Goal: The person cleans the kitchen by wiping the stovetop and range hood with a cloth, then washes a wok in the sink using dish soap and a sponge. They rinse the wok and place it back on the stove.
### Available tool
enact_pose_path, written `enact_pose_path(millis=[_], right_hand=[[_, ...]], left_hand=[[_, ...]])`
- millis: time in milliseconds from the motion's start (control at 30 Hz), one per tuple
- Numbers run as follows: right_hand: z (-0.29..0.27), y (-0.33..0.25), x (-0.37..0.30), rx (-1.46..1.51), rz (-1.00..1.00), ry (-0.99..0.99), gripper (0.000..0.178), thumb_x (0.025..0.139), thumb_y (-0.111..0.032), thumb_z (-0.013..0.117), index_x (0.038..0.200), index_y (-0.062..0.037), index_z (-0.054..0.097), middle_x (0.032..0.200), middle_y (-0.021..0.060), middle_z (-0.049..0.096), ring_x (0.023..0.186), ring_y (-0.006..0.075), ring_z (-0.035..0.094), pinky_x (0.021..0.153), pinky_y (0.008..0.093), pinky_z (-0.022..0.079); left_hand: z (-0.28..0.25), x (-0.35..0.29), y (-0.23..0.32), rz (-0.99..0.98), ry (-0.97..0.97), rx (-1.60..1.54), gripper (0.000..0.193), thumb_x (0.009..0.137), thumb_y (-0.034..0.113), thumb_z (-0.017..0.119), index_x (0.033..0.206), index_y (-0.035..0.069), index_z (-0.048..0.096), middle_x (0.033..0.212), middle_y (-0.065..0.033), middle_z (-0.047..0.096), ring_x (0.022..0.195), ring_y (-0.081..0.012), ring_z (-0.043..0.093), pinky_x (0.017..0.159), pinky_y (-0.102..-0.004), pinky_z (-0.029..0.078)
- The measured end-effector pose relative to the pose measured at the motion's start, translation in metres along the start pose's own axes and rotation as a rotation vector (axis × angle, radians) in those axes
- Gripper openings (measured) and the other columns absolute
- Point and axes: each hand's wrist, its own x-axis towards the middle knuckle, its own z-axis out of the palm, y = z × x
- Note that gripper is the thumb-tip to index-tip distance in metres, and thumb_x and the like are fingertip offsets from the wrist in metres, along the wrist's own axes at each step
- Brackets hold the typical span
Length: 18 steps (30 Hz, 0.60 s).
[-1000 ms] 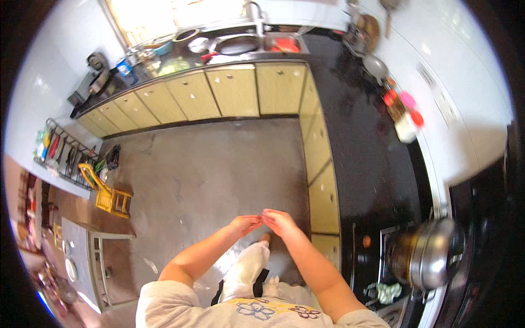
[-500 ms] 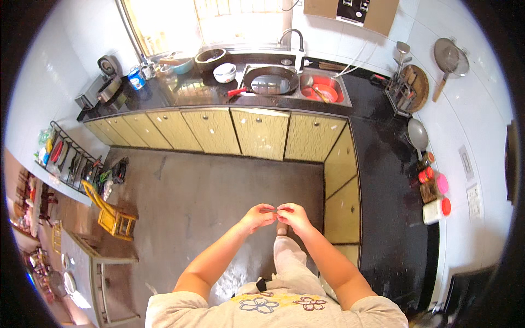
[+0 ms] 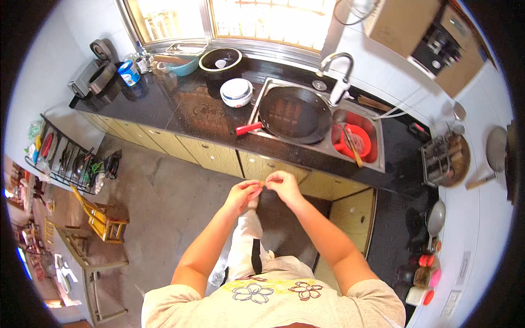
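As the left hand [image 3: 243,195] and right hand [image 3: 283,186] nearly meet, fingers curled, I cannot tell whether anything is pinched between them.

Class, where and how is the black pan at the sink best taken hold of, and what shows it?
Probably by the red handle, left hand coming from the front left: this slim bar juts from the round black pan, its free end over the counter, near the front edge.
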Motion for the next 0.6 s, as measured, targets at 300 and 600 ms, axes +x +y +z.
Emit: enact_pose_path(millis=[300, 600], right_hand=[[-0.064, -0.054, 0.377, -0.502, -0.358, 0.382, 0.005, 0.074, 0.001, 0.067, 0.076, -0.0037, 0.065, 0.077, 0.0067, 0.067, 0.072, 0.0161, 0.066, 0.068, 0.0281, 0.051], [-0.126, 0.041, 0.485, -0.577, -0.064, 0.483, 0.023, 0.075, 0.002, 0.063, 0.096, -0.0047, 0.068, 0.095, 0.0120, 0.067, 0.085, 0.0250, 0.065, 0.078, 0.0345, 0.052]], left_hand=[[-0.010, 0.250, 0.103, -0.022, -0.029, 0.030, 0.021, 0.091, 0.010, 0.058, 0.108, -0.002, 0.058, 0.098, -0.0090, 0.061, 0.090, -0.0186, 0.064, 0.083, -0.0283, 0.054], [0.012, 0.335, 0.142, -0.226, -0.052, 0.248, 0.018, 0.090, 0.007, 0.056, 0.107, 0.003, 0.062, 0.097, -0.0058, 0.063, 0.078, -0.0132, 0.064, 0.069, -0.0245, 0.052]])
